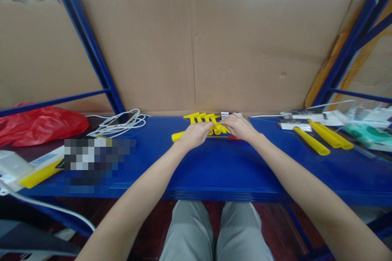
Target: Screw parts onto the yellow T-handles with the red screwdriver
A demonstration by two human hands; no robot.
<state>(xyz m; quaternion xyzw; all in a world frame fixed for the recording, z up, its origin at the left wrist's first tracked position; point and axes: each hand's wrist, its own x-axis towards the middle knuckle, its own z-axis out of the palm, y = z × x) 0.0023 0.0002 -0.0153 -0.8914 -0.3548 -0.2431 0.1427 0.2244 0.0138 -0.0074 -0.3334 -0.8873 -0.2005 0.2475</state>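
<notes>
Yellow parts [199, 118]: clustered at far middle of blue counter [220, 167]; left hand [196, 134] and right hand [239, 125] over cluster, fingers bent, grip hidden, cannot tell; possible fault: parts scattering or red-handled tool [234, 138] shifting, if right wrist bumps them

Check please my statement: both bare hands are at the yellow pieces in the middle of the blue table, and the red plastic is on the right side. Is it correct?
One part is wrong: the red plastic is on the left side, as the head view shows. The rest stands: the left hand and right hand are at the yellow pieces in the middle of the blue table.
</notes>
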